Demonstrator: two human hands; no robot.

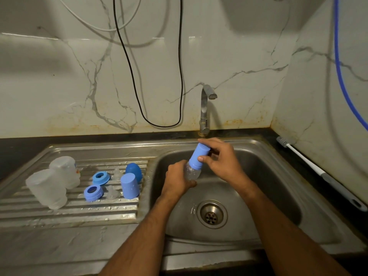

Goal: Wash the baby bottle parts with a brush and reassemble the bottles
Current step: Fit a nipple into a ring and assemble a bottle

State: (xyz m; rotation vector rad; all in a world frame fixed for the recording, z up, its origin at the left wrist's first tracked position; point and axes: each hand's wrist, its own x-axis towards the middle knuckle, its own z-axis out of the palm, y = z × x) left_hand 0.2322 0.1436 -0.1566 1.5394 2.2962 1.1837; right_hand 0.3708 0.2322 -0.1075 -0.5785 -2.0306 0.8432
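We see a dark tabletop carrying a steel sink with a ribbed draining board on its left. On the wet draining board stand two frosted bottle bodies at the far left, then two blue collar rings, two clear teats, a light blue cap and, just behind it, a darker blue rounded cap. A long white brush lies on the tabletop right of the sink.

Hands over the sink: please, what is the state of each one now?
Left hand: closed, its grip round the clear bottle.
Right hand: closed, its grip on the blue cap of that bottle.
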